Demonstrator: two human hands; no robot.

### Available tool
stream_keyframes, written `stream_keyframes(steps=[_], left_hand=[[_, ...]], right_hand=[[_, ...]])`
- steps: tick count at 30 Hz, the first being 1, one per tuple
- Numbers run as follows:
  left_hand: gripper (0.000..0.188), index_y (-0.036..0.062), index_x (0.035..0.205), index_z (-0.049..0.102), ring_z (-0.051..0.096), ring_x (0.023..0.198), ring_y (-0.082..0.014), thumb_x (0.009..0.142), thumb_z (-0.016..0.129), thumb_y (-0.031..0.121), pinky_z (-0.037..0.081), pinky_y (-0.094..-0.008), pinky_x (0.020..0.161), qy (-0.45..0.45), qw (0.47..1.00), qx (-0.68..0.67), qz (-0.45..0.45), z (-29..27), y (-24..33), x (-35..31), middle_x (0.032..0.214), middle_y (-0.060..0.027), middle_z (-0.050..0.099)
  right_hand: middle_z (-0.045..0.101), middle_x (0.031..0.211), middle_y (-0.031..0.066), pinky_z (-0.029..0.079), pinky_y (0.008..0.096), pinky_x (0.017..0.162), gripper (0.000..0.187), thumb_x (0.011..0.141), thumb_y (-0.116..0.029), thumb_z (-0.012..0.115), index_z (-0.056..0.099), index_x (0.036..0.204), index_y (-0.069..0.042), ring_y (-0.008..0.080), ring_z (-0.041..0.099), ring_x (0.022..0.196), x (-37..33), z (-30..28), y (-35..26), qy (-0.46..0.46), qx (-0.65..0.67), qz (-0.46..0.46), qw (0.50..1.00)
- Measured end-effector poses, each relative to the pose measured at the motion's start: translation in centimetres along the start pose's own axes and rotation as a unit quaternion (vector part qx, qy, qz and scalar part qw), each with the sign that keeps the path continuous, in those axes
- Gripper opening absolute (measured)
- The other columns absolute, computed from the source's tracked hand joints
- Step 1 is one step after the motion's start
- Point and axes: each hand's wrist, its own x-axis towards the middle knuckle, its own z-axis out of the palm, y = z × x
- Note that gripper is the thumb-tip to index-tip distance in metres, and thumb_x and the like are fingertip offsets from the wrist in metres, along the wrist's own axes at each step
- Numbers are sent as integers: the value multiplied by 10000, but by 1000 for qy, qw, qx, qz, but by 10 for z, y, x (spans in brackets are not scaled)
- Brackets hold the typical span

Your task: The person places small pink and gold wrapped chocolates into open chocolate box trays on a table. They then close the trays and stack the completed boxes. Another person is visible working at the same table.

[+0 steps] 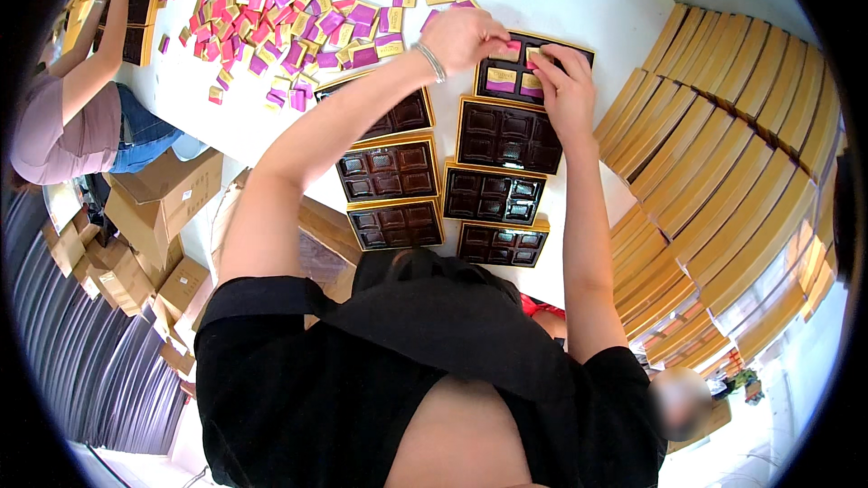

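Note:
At the far right end of the table, both of my hands work over a dark brown compartment tray set in a gold-edged box (579, 55). My left hand (463, 39) is closed in a pinch at a pink-and-gold wrapped chocolate (508, 51) in the far left compartment. Thumb and fingers of my right hand (568, 95) come together on another wrapped chocolate (533, 57) at the neighbouring compartment, partly hiding it. Nearer me in the same tray lie a purple-and-gold chocolate (501, 81) and a second one (531, 85).
Several more boxes with brown trays (508, 136) stand in two columns toward me. A heap of wrapped chocolates (298, 18) spreads across the far left. Stacked gold boxes (714, 117) line the right side. Another person's arm (95, 63) reaches in at left, near cardboard cartons (163, 194).

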Motion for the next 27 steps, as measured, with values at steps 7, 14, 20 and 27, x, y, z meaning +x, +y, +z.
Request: stream_keyframes(steps=[7, 14, 20, 27], left_hand=[[386, 131, 1186, 628, 530, 1170, -229, 823, 678, 252, 450, -417, 930, 153, 969, 160, 110, 28, 18, -31, 1262, -28, 578], [441, 145, 1241, 585, 470, 1234, -190, 814, 650, 230, 321, -541, 996, 104, 965, 208, 118, 22, 19, -32, 1286, -18, 550], [413, 202, 1207, 604, 518, 1056, -236, 799, 667, 198, 400, -417, 856, 29, 983, 177, 22, 13, 35, -10, 1109, -30, 548], [211, 131, 1048, 635, 562, 947, -277, 839, 625, 159, 467, -388, 805, 17, 988, 151, 16, 6, 37, -5, 957, -97, 585]], right_hand=[[379, 1476, 75, 195, 541, 1122, 577, 885, -288, 596, 415, 1396, -91, 299, 326, 1372, -27, 4, -12, -74, -108, 39, 991], [361, 1490, 36, 146, 582, 1116, 567, 898, -373, 562, 443, 1386, -112, 285, 314, 1377, -32, 12, -11, -84, -167, 46, 981], [392, 1470, 20, 150, 577, 1114, 549, 902, -361, 560, 451, 1382, -117, 301, 308, 1375, -27, 13, -20, -104, -228, 52, 967], [408, 1459, -13, 166, 567, 1111, 504, 907, -366, 552, 498, 1349, -129, 298, 318, 1368, -30, 12, -14, -83, -187, 30, 978]])
